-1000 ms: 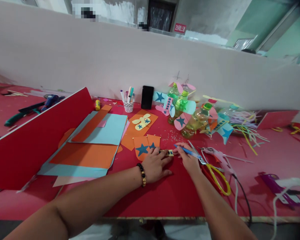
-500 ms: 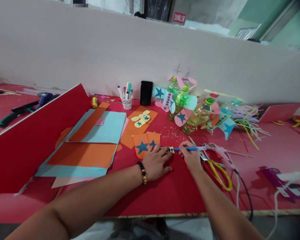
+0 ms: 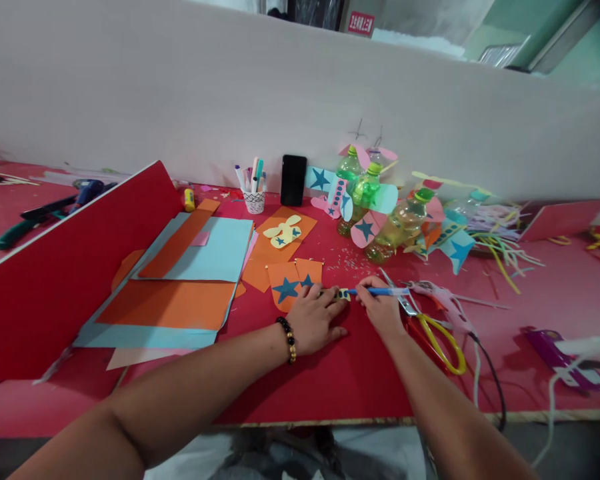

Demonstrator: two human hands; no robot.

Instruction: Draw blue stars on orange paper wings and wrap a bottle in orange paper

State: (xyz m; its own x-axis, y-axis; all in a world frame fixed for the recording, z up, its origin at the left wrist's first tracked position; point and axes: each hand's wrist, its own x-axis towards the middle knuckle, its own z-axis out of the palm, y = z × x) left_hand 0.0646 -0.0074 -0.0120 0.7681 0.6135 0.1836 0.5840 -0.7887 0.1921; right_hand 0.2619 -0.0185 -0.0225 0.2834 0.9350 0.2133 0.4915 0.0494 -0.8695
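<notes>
My left hand (image 3: 316,321) lies with fingers stretched out, pressing a small pale yellow paper strip (image 3: 347,294) with dark blue dots to the red surface. Part of the strip is hidden under the fingers. In my right hand (image 3: 384,313) is a blue marker (image 3: 383,291), held nearly level, its tip at the strip's right end. Just behind my left hand are orange paper pieces (image 3: 279,273) bearing dark blue stars. Scissors (image 3: 443,343) with yellow and red handles lie to the right of my right hand, beside a pink glue gun (image 3: 453,312).
Blue paper sheets (image 3: 220,250) and orange strips lie at left by a leaning red board (image 3: 80,267). At the back stand a pen cup (image 3: 254,201), a black phone (image 3: 293,180) and plastic bottles (image 3: 397,227) with paper airplane decorations. A purple object (image 3: 565,360) and cords are at right.
The view has shifted slightly. My right hand and the marker have moved a little closer to the left hand, with the tip still at the strip.
</notes>
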